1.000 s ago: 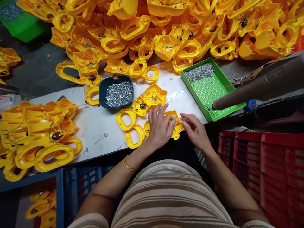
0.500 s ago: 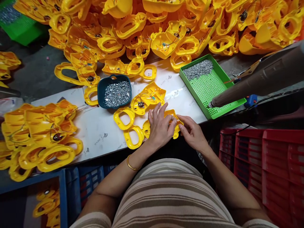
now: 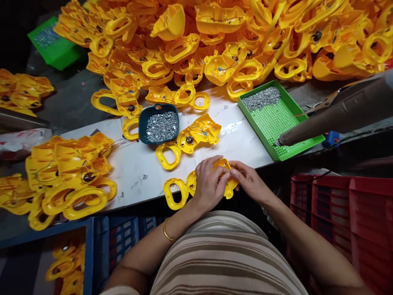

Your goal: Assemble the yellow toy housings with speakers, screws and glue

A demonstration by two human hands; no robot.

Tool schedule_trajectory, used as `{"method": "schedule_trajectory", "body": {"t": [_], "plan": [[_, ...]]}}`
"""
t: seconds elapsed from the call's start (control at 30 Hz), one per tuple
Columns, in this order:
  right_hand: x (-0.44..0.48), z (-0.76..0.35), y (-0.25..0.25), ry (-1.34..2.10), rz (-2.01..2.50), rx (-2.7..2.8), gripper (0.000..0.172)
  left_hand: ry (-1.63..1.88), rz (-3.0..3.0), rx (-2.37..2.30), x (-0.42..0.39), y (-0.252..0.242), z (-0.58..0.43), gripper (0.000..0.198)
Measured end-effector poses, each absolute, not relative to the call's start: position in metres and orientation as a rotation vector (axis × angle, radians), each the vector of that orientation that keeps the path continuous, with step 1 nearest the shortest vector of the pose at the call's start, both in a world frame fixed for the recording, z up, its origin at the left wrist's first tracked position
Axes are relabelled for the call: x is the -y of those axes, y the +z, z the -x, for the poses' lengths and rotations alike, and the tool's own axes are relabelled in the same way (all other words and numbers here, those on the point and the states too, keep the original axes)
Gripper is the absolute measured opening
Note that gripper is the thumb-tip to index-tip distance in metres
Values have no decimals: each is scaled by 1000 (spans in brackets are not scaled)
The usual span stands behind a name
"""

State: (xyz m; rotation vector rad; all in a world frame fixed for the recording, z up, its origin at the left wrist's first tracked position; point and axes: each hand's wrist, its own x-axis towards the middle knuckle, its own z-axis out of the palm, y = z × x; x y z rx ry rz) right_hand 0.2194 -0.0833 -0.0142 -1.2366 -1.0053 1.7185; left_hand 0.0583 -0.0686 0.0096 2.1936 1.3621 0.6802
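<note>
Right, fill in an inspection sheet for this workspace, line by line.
Surface: white tabletop, small printed marks, partly covered.
Parts: near yellow shell overhangs the front edge; second shell lies beyond it.
Clutter: shell stack at left, big shell pile at the back; dark blue tub and green tray hold small metal pieces.
Hands: left hand lies over the near yellow shell, holding it; right hand holds its right end.
Cables: thin wires in the second shell.
Surroundings: red crate at right, blue crate at lower left; brown tube slants over the green tray.
</note>
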Motion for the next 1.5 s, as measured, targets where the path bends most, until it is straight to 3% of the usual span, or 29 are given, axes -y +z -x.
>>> {"method": "schedule_trajectory", "body": {"t": [0.23,0.43,0.8,1.03,1.1,1.27,1.37,1.5], "plan": [[100,-203,-5,1684,1229,1064,43,673,-2257,-1140,67,25,-27,10],[101,-202,-2,1780,1221,1199,42,620,-2363,-876,47,33,-7,39],[68,-210,-1,1787,1162,1217,42,699,-2805,-670,8,18,-17,35],[46,-214,-19,1758,1328,1288,58,714,-2801,-660,-20,-7,-20,35],[42,-218,-9,1616,1437,1435,57,730,-2800,-685,-22,-8,-17,34],[-5,-211,33,581,1513,1851,32,914,-2762,-774,-16,-2,-5,40],[-56,-184,46,470,1435,2145,27,1039,-2748,-914,-12,2,7,30],[-112,-145,41,575,1409,2617,43,1087,-2738,-1082,-7,7,26,20]]}}
